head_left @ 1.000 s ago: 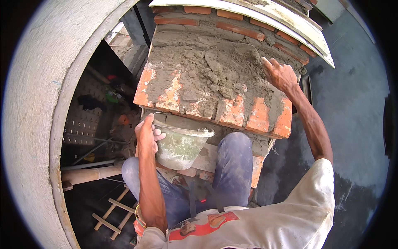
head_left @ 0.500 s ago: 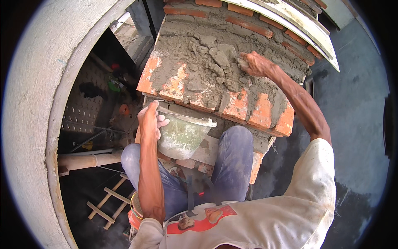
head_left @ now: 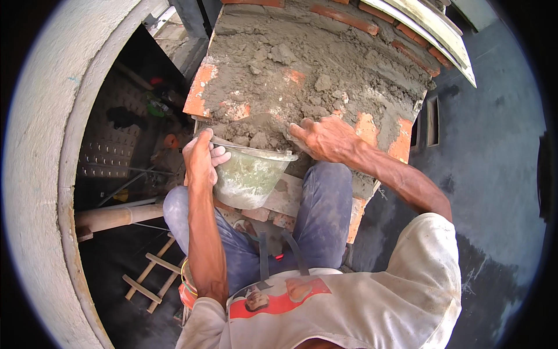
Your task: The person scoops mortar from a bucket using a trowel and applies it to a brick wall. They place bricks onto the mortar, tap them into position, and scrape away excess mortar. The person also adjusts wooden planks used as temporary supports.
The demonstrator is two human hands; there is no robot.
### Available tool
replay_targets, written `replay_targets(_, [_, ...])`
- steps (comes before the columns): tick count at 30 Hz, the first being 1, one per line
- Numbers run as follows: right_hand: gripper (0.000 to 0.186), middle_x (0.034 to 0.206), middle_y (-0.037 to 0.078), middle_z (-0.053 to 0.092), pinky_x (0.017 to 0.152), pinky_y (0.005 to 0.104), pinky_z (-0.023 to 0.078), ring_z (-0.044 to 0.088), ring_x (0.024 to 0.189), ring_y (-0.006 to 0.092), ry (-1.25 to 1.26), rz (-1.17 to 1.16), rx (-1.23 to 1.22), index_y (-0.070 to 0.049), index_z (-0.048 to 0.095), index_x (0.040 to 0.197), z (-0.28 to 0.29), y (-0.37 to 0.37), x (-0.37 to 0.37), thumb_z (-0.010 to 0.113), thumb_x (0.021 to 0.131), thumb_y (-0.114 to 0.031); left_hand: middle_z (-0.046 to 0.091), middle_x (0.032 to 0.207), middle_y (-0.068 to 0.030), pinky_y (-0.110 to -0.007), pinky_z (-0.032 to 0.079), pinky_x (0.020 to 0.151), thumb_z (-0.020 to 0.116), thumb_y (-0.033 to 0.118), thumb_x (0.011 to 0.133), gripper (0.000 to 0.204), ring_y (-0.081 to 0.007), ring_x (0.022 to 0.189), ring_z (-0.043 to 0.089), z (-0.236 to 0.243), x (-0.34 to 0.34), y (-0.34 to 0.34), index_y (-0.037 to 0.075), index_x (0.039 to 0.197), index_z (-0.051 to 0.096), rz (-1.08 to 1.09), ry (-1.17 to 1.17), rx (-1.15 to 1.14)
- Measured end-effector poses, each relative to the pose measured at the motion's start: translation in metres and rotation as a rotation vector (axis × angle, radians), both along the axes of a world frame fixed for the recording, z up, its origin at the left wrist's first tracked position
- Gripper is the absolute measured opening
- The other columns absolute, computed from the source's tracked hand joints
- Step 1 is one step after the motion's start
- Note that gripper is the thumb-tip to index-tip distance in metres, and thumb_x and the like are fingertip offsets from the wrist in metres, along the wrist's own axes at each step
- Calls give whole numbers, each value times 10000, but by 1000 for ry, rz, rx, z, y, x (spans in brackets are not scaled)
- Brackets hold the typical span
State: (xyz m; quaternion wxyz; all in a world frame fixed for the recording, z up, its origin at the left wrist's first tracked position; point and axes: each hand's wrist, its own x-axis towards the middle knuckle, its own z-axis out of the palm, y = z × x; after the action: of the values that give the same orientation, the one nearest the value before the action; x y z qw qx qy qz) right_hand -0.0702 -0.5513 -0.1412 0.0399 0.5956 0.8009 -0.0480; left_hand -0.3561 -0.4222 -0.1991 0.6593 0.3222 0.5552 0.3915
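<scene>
My left hand (head_left: 200, 157) grips the rim of a greenish, mortar-smeared bucket (head_left: 250, 183), fingers curled over its edge. The bucket is held between my knees, tight against the near edge of the brickwork. On the bricks (head_left: 199, 90) lies a rough layer of wet grey mortar (head_left: 349, 67), with loose lumps on it. My right hand (head_left: 325, 139) is closed beside the bucket's right rim, at a heap of mortar (head_left: 256, 134) by its mouth. The trowel in that hand is mostly hidden by the fingers and mortar.
A pale plastered wall edge (head_left: 64, 145) curves along the left. Below left are a dark drop, a bamboo pole (head_left: 122, 221) and a wooden ladder (head_left: 151, 276). Brick courses and a pale curved board (head_left: 430, 29) stand at the far side; a grey wall (head_left: 494, 157) is right.
My right hand has come back toward me and left, from the far mortar to the bucket's rim, dragging mortar with it. Bricks under the near edge are now more covered. My left hand keeps its hold.
</scene>
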Motion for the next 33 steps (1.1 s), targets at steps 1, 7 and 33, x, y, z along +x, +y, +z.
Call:
replay_targets(1, [356,1015,216,735,596,486,595,743,727,392,33,-37,89,-64,623,1245,0,-4,5,696,978,-288,504,778,20,-325,668,537,742,253,931,304,-124,579,626,-2,-5,0,-10,1062,666,6,-25,-2])
replay_targets(7, [261,926,253,722,544,489,575,740,693,402,-158,-658,351,-46,608,1215,4,-50,113,608,1040,-240,507,752,51,-291,653,540,746,251,945,243,-75,578,602,7,-14,-14,37,1042,683,8,-41,-3])
replay_targets(33, [405,1143,302,659,637,436,658,745,820,368,-308,-240,281,133,444,1446,-11,159,117,421,1084,-48,505,767,22,-324,670,541,735,230,935,255,-112,551,606,5,-24,-14,5,1030,661,126,-121,-37])
